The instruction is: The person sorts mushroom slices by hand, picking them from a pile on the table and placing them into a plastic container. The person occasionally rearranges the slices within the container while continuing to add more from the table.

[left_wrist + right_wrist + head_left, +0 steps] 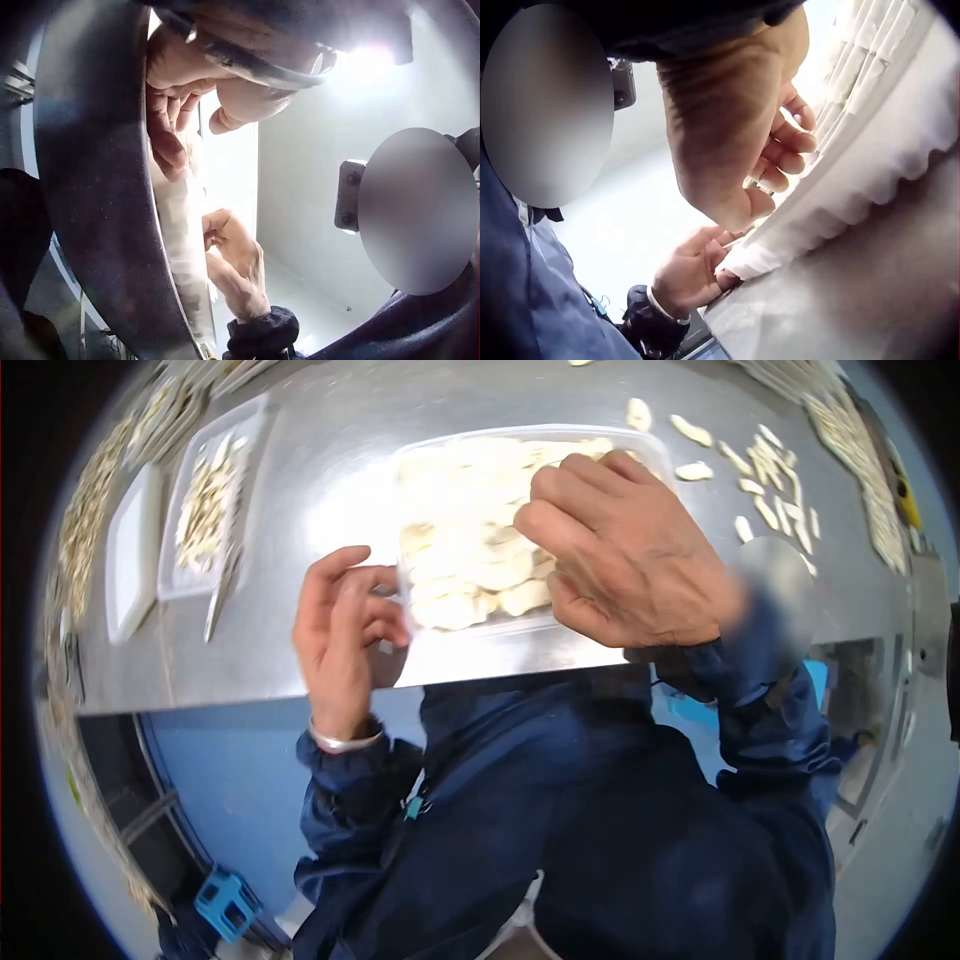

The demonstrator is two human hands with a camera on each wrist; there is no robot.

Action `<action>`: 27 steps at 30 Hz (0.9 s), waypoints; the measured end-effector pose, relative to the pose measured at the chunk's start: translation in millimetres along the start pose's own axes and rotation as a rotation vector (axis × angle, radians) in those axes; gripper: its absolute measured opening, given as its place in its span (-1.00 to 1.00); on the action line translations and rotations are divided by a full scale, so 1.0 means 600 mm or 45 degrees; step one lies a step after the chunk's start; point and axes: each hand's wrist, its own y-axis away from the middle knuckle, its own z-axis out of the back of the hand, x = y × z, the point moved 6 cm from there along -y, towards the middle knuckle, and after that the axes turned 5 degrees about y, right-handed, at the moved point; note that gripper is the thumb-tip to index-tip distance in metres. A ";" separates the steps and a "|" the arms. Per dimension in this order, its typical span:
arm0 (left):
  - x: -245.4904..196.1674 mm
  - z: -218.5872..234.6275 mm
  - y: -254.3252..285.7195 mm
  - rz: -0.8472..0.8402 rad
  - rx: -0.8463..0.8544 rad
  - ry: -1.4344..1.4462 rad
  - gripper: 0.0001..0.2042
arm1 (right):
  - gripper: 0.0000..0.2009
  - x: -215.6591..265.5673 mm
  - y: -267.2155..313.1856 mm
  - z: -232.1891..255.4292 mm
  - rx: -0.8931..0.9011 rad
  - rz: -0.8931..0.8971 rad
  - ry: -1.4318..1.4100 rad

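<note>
A clear tray (398, 525) full of pale, flat pieces (450, 575) in rows lies on the metal table. My left hand (345, 625) is at its left edge with bent, spread fingers; in the left wrist view that hand (202, 82) has fingertips against the tray's side (180, 240). Over the tray's right part is my right hand (635, 550), back up, fingers bent down. The right wrist view shows this hand (742, 135) with loosely bent, separated fingers close above the rows (862, 67); no piece shows in them. Its contact with the pieces cannot be told.
Loose pale pieces (770, 470) lie to the right of the tray. At the left are a second tray (170, 565) of thin pieces, a metal tool (220, 595) along its side and a white block (132, 560). More pieces (850, 460) line the far right. A blue stool (228, 903) stands below.
</note>
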 end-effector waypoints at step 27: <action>0.006 0.013 -0.003 -0.029 -0.026 -0.110 -0.70 | -0.67 -0.507 0.421 0.054 0.343 -1.586 0.490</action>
